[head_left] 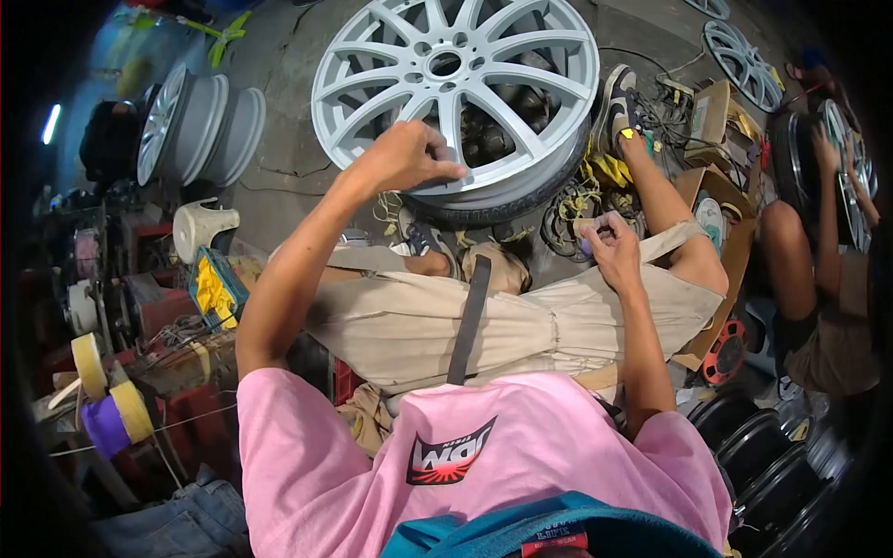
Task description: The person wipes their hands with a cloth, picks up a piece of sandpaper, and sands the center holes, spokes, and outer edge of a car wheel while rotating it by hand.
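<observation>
A large silver-grey multi-spoke alloy wheel (507,116) lies face up in front of me, on a tyre (521,206). My left hand (409,158) is over the wheel's near rim, fingers curled inward with the fingertips at the rim's edge. Whether something small is in those fingers is hidden. My right hand (614,249) hovers above the beige cloth (428,321) on my lap, apart from the wheel. Its thumb and fingers pinch a small tan and purple piece (586,237), too small to name surely.
More wheels (181,126) stand at the left, near a white stool (203,229) and a green basket with yellow material (216,290). Cardboard boxes (716,121) and cables lie at the right. Another person's hand (824,151) is on a wheel at far right. Dark rims (763,446) lie lower right.
</observation>
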`<state>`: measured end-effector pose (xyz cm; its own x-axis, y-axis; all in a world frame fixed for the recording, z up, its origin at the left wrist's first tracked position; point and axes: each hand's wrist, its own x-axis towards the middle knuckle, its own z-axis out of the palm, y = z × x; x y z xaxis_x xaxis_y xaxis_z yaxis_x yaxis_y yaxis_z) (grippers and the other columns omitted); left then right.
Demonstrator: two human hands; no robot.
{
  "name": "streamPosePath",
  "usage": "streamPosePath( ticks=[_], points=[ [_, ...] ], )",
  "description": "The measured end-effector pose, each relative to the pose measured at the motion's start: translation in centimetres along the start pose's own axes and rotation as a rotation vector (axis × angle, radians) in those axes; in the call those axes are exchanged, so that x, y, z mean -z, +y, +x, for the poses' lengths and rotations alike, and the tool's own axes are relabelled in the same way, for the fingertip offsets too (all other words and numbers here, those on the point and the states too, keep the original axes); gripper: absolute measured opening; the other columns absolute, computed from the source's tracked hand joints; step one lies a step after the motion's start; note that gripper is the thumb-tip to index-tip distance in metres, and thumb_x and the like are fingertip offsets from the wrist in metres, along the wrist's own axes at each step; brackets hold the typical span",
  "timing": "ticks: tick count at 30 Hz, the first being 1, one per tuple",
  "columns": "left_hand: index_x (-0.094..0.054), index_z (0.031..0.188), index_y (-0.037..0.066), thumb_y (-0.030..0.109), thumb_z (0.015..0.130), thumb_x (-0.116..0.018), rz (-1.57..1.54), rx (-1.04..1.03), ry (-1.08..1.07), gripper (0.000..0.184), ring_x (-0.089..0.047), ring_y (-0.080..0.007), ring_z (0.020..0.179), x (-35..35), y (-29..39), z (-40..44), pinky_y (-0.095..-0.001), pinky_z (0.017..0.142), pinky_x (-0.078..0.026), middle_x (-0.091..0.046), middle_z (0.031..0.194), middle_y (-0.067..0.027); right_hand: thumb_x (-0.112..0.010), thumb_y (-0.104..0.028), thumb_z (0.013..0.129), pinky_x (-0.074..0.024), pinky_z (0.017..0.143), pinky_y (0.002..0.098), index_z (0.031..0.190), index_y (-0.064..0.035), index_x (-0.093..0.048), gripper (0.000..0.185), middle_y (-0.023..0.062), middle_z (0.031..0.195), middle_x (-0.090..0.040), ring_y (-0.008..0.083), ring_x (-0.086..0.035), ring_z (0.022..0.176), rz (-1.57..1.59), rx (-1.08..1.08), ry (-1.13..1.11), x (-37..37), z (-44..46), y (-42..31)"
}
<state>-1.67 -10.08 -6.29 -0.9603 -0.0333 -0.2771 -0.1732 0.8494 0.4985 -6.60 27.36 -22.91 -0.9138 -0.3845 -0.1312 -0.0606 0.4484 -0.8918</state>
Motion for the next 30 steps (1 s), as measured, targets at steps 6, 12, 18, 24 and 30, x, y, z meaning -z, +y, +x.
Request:
streamPosePath(
  ticks=[6, 12, 18, 24, 30],
  points=[
    [-0.071, 0.072, 0.001, 0.044, 0.076, -0.091, -0.158, 0.08, -0.061, 0.048, -0.052, -0.0139, 0.059, -1.9, -1.6, -0.6, -0.0322, 0.056, -0.043, -0.059, 0.06, -0.0049, -0.075, -0.019, 0.089, -0.043, 0.059, 0.0315, 0.083, 0.0005, -0.058, 0.027, 0.0072, 0.074, -0.058, 0.0138, -0.048, 0.06, -0.206, 0.208, 0.01, -0.2, 0.1, -1.2],
    [-0.061, 0.064, 0.004, 0.043, 0.075, -0.093, -0.251, 0.043, -0.072, 0.051, -0.047, -0.013, 0.057, -2.2, -2.4, -0.5, -0.0323, 0.053, -0.038, -0.054, 0.058, -0.0013, -0.074, -0.016, 0.092, -0.0443, 0.056, 0.0281, 0.088, 0.0015, -0.063, 0.022, 0.004, 0.067, -0.059, 0.0095, -0.055, 0.062, -0.058, -0.014, -0.07, -1.0, 0.0, -2.9],
    [-0.057, 0.062, 0.005, 0.04, 0.074, -0.094, -0.249, -0.047, -0.108, 0.052, -0.045, -0.0136, 0.057, -1.8, -2.4, -0.3, -0.0323, 0.053, -0.037, -0.052, 0.056, -0.0007, -0.068, -0.007, 0.097, -0.0445, 0.059, 0.0242, 0.094, 0.0054, -0.066, 0.013, 0.0054, 0.088, -0.058, 0.0072, -0.057, 0.067, 0.028, 0.141, -0.023, -1.6, 0.4, -2.3],
    [-0.058, 0.064, 0.001, 0.039, 0.073, -0.093, -0.167, -0.046, -0.05, 0.053, -0.049, -0.0185, 0.057, -1.8, -1.6, -0.9, -0.0359, 0.056, -0.04, -0.053, 0.058, -0.0082, -0.079, -0.016, 0.09, -0.042, 0.057, 0.0269, 0.082, 0.0032, -0.062, 0.026, 0.0045, 0.074, -0.055, 0.0094, -0.049, 0.061, -0.177, 0.085, 0.014, -0.7, 1.0, -3.0],
    [-0.06, 0.07, 0.0, 0.033, 0.072, -0.092, -0.078, -0.073, 0.063, 0.046, -0.057, -0.0305, 0.06, -2.8, -0.2, -1.9, -0.0424, 0.06, -0.046, -0.058, 0.064, -0.0127, -0.081, -0.02, 0.09, -0.0426, 0.051, 0.0263, 0.074, -0.0008, -0.057, 0.035, 0.0015, 0.068, -0.055, 0.008, -0.048, 0.056, -0.117, 0.097, 0.061, -0.4, 1.3, -4.7]
  ],
)
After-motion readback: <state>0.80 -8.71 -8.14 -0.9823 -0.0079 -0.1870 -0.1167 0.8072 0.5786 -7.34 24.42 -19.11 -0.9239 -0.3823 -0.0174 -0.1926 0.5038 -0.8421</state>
